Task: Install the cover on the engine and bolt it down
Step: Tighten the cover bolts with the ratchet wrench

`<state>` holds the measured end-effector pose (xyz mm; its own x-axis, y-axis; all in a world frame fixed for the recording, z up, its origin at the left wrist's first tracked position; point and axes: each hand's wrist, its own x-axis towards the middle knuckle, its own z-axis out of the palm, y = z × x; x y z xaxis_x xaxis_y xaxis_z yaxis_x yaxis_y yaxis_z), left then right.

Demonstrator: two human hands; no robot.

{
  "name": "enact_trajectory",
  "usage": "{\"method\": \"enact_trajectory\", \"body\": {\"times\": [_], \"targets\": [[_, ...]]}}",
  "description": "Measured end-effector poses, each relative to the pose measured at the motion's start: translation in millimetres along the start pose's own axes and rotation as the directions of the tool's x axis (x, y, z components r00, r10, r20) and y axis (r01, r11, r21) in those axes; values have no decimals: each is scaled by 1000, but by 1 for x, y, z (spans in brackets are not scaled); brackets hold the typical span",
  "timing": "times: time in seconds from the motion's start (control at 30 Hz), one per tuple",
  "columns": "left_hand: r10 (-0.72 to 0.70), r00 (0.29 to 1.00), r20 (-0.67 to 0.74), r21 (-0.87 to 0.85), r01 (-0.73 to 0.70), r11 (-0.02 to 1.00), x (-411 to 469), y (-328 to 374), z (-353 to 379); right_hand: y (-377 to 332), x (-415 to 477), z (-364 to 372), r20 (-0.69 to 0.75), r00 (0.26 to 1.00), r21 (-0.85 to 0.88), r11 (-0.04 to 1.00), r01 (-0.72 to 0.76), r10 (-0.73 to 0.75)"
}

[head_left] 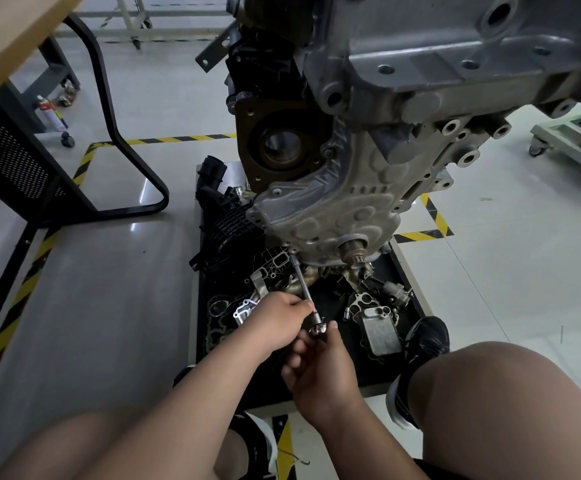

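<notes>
The grey embossed cover [344, 206] lies against the front of the engine [438, 64], which hangs above a black parts tray. A long socket extension [301, 277] runs from a bolt at the cover's lower left corner [293, 251] down to a ratchet head [318, 328]. My left hand [275, 323] pinches the extension near its lower end. My right hand [317, 372] grips the ratchet just below it, its handle hidden in my palm. A crank stub [353, 251] sticks out at the cover's bottom edge.
The black tray [386, 375] under the engine holds several loose parts: a black intake manifold [228, 233], gaskets, a bracket and a finned oil cooler [381, 332]. My knees and shoes frame the tray. A desk with a black frame [122, 140] stands left; a cart [573, 136] stands right.
</notes>
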<state>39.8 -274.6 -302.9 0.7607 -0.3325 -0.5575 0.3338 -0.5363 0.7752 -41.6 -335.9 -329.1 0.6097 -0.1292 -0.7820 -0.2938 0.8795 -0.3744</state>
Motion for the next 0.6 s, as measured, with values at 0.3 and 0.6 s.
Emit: {"method": "enact_trajectory", "body": {"times": [0.3,0.6], "targets": [[-28,1000,-12,2,28,1000,-2,-1,-2,1,-2,4,92,989,6,993,-121,120],[51,994,-93,56,-46,997,2,-7,-1,7,1,-5,-8,975,-324,923,208,-222]]}}
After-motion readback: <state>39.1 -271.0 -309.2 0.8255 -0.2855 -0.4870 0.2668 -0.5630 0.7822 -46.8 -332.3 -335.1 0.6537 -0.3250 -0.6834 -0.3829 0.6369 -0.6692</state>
